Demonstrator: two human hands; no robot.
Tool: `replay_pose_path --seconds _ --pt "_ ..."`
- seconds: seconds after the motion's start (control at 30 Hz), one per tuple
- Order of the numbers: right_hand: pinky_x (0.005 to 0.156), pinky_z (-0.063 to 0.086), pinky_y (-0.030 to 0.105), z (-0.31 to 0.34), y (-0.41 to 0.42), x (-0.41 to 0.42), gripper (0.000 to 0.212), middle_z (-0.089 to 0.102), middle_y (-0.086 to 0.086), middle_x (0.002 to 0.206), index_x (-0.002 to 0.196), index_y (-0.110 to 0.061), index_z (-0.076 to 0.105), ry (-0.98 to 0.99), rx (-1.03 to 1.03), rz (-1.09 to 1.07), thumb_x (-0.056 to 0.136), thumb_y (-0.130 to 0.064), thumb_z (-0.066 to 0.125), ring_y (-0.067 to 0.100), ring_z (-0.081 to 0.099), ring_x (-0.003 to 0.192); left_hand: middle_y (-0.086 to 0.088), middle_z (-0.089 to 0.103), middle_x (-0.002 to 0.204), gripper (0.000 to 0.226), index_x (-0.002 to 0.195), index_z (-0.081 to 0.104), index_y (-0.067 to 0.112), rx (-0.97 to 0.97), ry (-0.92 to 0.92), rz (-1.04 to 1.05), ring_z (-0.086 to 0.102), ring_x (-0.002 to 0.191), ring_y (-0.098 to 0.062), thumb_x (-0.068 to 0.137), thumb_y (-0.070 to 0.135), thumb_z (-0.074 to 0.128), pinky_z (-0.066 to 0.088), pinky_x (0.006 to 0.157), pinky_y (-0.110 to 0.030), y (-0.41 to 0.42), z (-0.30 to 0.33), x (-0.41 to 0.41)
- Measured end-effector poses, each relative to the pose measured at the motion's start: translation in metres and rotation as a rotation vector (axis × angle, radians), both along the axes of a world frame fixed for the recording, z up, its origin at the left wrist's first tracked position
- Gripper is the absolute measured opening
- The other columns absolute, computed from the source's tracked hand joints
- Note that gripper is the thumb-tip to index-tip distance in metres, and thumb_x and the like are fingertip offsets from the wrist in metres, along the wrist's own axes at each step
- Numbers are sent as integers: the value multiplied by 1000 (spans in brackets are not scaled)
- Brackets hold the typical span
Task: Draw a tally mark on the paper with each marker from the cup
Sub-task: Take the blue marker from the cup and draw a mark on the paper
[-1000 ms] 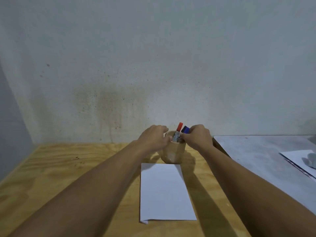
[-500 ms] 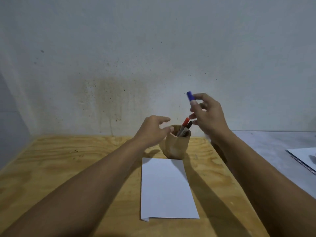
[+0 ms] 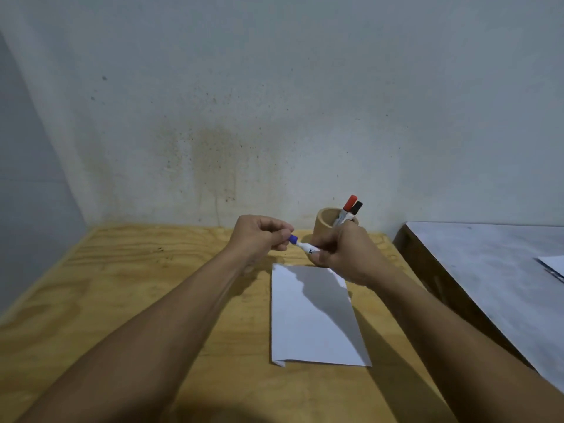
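A white marker with a blue cap [image 3: 302,245] lies level between my hands, above the far edge of the white paper [image 3: 314,325]. My right hand [image 3: 345,254] grips its white barrel. My left hand [image 3: 259,236] pinches the blue cap end. Behind my right hand stands the wooden cup [image 3: 325,227], with a red-capped marker [image 3: 349,204] and a black-capped marker [image 3: 356,208] sticking out of it. I see no marks on the paper.
The paper and cup rest on a plywood table [image 3: 122,294] against a stained wall. A grey-topped table [image 3: 488,270] adjoins on the right, with papers [image 3: 554,265] at its far right edge.
My right hand lifted the blue-capped marker out of the cup and brought it down in front of the cup. My left hand left the cup and took hold of the cap end.
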State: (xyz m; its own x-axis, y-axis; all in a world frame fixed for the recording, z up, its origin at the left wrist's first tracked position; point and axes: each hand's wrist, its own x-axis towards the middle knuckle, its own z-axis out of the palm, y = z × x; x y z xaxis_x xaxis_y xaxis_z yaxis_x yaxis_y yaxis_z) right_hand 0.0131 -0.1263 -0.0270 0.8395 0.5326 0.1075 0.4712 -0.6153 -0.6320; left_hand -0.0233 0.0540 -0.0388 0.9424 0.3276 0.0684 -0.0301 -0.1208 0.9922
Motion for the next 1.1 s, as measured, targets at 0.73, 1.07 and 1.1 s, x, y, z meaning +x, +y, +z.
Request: replay_pose_path --seconds 0.73,1.07,1.1 --pt "68 58 33 -38 13 12 47 62 11 82 113 -7 68 697 1050 172 67 -1 75 21 61 75 3 55 101 23 100 60 17 717 -239 239 54 90 -13 81 28 68 50 74 -27 16 -67 -36" --pt "73 63 44 -58 39 10 22 73 28 92 94 7 70 412 714 -34 87 -14 70 40 74 85 4 65 116 46 109 71 18 937 -124 -85 49 109 -11 74 48 71 39 97 -36 17 -82 -50" --pt "76 63 47 -61 42 11 18 72 30 90 91 8 70 388 687 -45 85 -9 72 43 73 86 4 64 118 47 110 71 18 931 -119 -80 48 110 -11 74 48 71 38 97 -36 17 -82 -50"
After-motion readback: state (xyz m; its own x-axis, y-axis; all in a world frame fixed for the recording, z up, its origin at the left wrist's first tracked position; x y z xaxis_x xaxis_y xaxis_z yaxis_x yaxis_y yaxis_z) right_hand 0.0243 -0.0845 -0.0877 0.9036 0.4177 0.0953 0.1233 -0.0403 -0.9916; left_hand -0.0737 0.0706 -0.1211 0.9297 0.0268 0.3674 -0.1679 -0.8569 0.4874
